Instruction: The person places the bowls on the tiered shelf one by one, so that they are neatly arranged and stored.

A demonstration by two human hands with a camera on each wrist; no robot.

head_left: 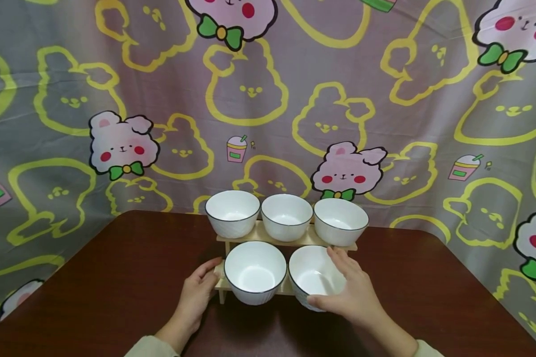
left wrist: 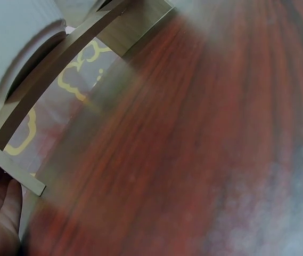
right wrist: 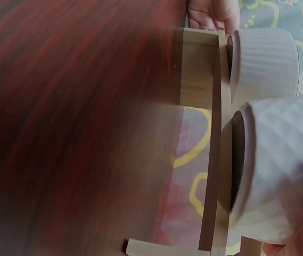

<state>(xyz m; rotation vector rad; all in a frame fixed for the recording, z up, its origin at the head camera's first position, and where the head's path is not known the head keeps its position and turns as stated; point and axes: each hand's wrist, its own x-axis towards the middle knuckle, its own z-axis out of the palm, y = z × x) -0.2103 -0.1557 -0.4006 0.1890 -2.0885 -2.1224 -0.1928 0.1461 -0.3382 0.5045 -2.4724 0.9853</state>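
Here, a white ceramic bowl with a dark rim (head_left: 314, 277) is gripped at its right side by the right hand (head_left: 355, 292), fingers curled over the rim and thumb under it. The bowl is seated on the lower tier of a pale two-tier wooden rack (head_left: 268, 239), beside another white bowl (head_left: 254, 271). The rack's left end is touched by the left hand (head_left: 196, 292), fingers loosely bent. Three white bowls (head_left: 286, 215) are lined on the upper tier, above a dark red-brown wooden table (head_left: 116, 277).

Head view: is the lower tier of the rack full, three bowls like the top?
No. The lower tier of the wooden rack holds two bowls, the left bowl and the right bowl; the top holds three.
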